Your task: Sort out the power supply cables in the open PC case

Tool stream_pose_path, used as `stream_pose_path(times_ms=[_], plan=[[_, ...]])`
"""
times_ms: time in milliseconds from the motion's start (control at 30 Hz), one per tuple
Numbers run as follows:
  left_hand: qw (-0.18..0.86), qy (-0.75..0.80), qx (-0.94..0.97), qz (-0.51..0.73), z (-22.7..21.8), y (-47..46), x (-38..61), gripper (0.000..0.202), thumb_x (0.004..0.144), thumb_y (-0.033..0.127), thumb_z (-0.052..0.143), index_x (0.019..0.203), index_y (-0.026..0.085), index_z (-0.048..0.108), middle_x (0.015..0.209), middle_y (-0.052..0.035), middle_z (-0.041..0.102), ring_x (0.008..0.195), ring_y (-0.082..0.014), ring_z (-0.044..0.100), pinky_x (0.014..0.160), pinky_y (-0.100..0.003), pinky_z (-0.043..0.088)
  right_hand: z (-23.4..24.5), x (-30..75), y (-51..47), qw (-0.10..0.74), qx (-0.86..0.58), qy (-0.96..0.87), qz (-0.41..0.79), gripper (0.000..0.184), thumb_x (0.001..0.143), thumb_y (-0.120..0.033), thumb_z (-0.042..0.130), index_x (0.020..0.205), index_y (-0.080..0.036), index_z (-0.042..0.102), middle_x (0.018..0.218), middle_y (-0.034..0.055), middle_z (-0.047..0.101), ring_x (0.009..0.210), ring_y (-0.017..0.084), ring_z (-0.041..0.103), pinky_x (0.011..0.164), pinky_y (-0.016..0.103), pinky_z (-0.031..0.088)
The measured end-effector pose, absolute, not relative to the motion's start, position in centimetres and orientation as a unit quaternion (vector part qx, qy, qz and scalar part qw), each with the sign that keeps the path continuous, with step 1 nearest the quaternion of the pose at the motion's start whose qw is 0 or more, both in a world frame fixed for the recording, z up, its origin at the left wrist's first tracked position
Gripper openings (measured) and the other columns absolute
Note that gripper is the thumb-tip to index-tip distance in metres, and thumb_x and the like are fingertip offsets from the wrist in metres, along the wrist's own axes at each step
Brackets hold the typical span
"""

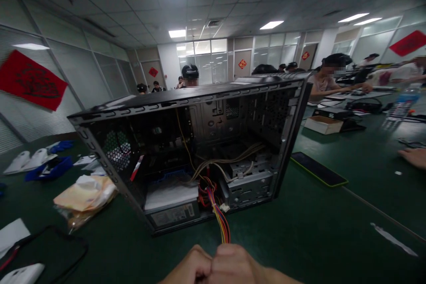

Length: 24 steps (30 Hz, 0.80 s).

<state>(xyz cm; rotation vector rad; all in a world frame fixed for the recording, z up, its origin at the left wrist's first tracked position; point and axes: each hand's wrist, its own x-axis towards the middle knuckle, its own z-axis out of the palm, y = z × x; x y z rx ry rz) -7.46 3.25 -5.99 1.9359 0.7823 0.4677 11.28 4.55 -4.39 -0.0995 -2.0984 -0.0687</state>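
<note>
Stretching across the lower view, a green table [273, 226] bears the things near the hands. On it, in the middle, stands a black computer case [213, 128], upright, with 1 side open toward the person. Inside, at the lower right, is a metal cage [251, 188]; at the lower left sits a power supply [173, 215], a white sheet [171, 195] lying on top. Left of the case, an orange and cream plastic pack [84, 195] rests on the table, and right of it lies a dark pad [317, 168] with a yellow-green rim. Farther right, a clear bottle [404, 102] stands well apart.

At the bottom edge, the 2 hands are pressed together, just in front of the case. The right hand [238, 266] is closed around a bundle of coloured wires [221, 222], which runs out of the case between power supply and cage. The left hand [196, 268] is curled into a fist beside it; whether it has the wires too, I cannot tell. Smallest, a pale plug [225, 208] sits beside the bundle.
</note>
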Motion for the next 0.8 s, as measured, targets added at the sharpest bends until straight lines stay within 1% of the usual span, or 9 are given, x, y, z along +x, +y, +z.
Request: stream_pose_path(times_ms=[67,133,233,333,400,500,633,700,800], plan=[[0.463,0.316,0.801,0.21,-6.5,3.3,-8.0,0.062,0.081,0.079,0.048,0.084,0.017,0.056,0.087,-0.0044,0.053,0.084,-0.0195,0.05,0.078,-0.03,0.041,-2.6,11.6,4.1,0.466,-0.053,-0.882,-0.037,0.05,0.108,-0.031,0.022,0.079,-0.018,0.061,0.05,-0.0042,0.048,0.045,0.01,0.041,0.046,0.028,0.026],[0.451,0.298,0.807,0.237,-6.7,3.4,-8.2,0.071,0.076,0.085,0.045,0.091,0.017,0.058,0.09,-0.006,0.054,0.088,-0.0218,0.052,0.082,-0.032,0.042,-1.0,11.9,3.7,0.452,-0.075,-0.888,-0.033,0.044,0.107,-0.037,0.03,0.081,-0.018,0.06,0.052,-0.004,0.05,0.046,0.011,0.042,0.047,0.03,0.024],[0.469,0.279,0.785,0.292,-6.0,3.3,-7.9,0.088,0.071,0.095,0.027,0.097,0.016,0.057,0.091,-0.0081,0.054,0.085,-0.0219,0.052,0.08,-0.034,0.044,0.4,12.4,3.4,0.44,-0.112,-0.891,-0.014,0.036,0.104,-0.04,0.038,0.088,-0.017,0.061,0.058,-0.0021,0.058,0.048,0.013,0.045,0.048,0.031,0.026],[0.546,0.301,0.726,0.291,-5.0,3.2,-6.5,0.087,0.067,0.098,0.022,0.075,0.017,0.053,0.069,-0.0023,0.049,0.063,-0.015,0.047,0.063,-0.029,0.041,0.7,12.8,3.7,0.416,-0.145,-0.898,-0.002,0.027,0.101,-0.033,0.042,0.102,-0.017,0.063,0.064,-0.0002,0.062,0.052,0.014,0.05,0.051,0.03,0.031],[0.576,0.333,0.684,0.297,-4.3,3.2,-5.2,0.087,0.064,0.099,0.022,0.068,0.017,0.05,0.061,0.0,0.045,0.056,-0.0123,0.041,0.054,-0.026,0.035,0.6,13.0,4.3,0.411,-0.17,-0.895,-0.004,0.026,0.101,-0.031,0.043,0.104,-0.018,0.065,0.066,0.0008,0.065,0.055,0.015,0.055,0.053,0.029,0.036],[0.563,0.358,0.67,0.326,-3.4,3.1,-3.7,0.088,0.073,0.094,0.013,0.067,0.015,0.053,0.054,0.0011,0.044,0.047,-0.0094,0.035,0.048,-0.023,0.027,1.4,13.0,5.6,0.434,-0.219,-0.874,-0.013,0.025,0.101,-0.029,0.045,0.107,-0.017,0.067,0.077,0.0036,0.072,0.064,0.014,0.064,0.062,0.026,0.044],[0.543,0.329,0.723,0.272,-2.5,2.8,-3.0,0.082,0.084,0.083,0.027,0.073,0.011,0.064,0.055,-0.0001,0.051,0.046,-0.0092,0.04,0.049,-0.021,0.031,5.3,11.8,7.0,0.441,-0.279,-0.853,-0.006,0.027,0.102,-0.03,0.046,0.111,-0.018,0.067,0.094,0.0065,0.075,0.081,0.015,0.069,0.074,0.023,0.049],[0.522,0.314,0.751,0.254,-2.1,2.7,-3.1,0.075,0.088,0.077,0.032,0.074,0.011,0.066,0.057,-0.0007,0.054,0.049,-0.0094,0.044,0.051,-0.021,0.035,8.0,10.4,7.5,0.41,-0.303,-0.86,0.0,0.028,0.102,-0.033,0.046,0.114,-0.019,0.067,0.101,0.0068,0.074,0.089,0.016,0.07,0.078,0.022,0.048],[0.515,0.322,0.757,0.24,-2.0,2.8,-3.4,0.061,0.094,0.064,0.039,0.076,0.012,0.066,0.06,-0.0001,0.056,0.049,-0.009,0.046,0.052,-0.02,0.036,11.4,7.5,8.7,0.317,-0.385,-0.865,-0.047,0.029,0.102,-0.039,0.046,0.105,-0.023,0.07,0.099,0.0048,0.074,0.09,0.019,0.07,0.078,0.024,0.047]])
